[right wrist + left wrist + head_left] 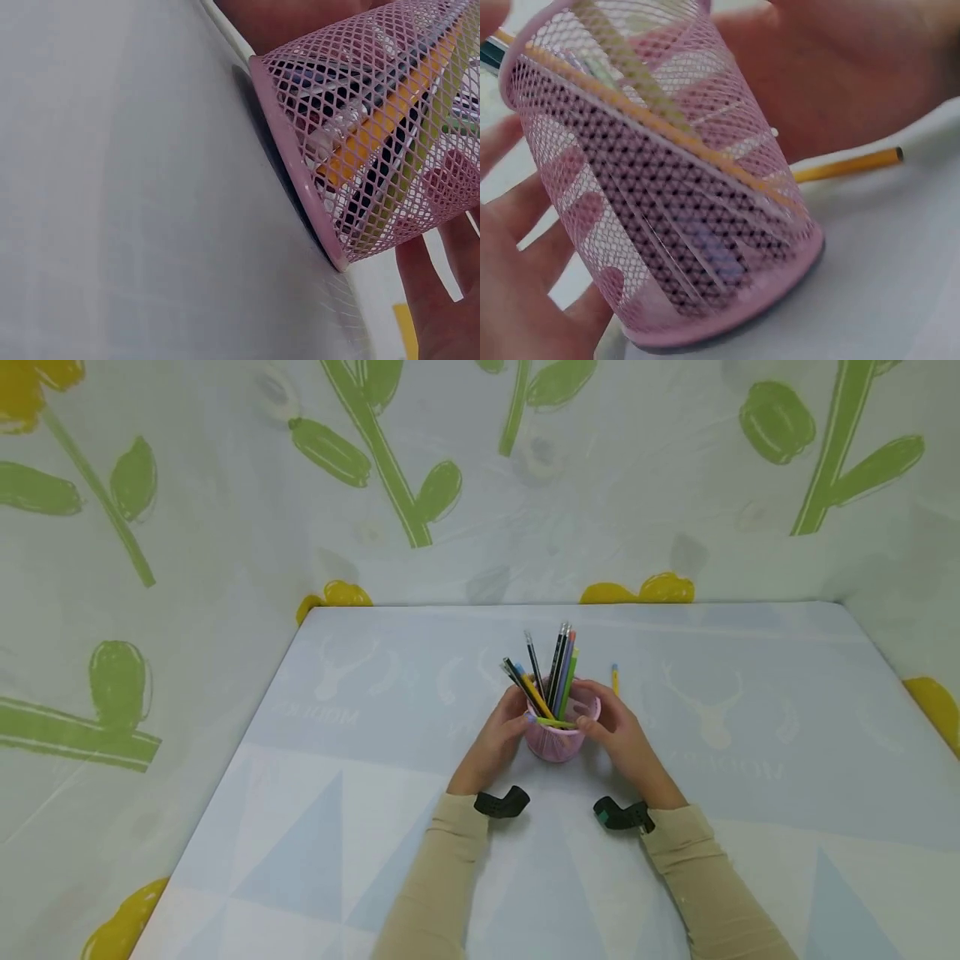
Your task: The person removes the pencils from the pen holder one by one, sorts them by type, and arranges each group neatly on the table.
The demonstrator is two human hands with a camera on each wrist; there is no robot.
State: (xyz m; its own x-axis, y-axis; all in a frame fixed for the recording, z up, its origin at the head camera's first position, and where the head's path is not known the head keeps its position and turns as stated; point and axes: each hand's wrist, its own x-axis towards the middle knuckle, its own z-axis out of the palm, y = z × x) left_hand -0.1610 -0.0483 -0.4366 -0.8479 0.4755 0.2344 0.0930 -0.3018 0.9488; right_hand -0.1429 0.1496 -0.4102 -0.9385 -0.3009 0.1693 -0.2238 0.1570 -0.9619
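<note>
The left hand (pixel 495 737) and right hand (pixel 626 737) curl round opposite sides of the pink mesh pencil cup (pixel 551 747), which stands on the counter (pixel 375 718). It should handle light and stiff, the mesh giving fair grip; holding around its middle looks steadiest, as the leaning pencils (pixel 557 665) probably make it top-heavy. The right wrist view shows pencil ends near the base, hidden from the head view. Beyond lies a loose yellow pencil (pixel 615 677).
</note>
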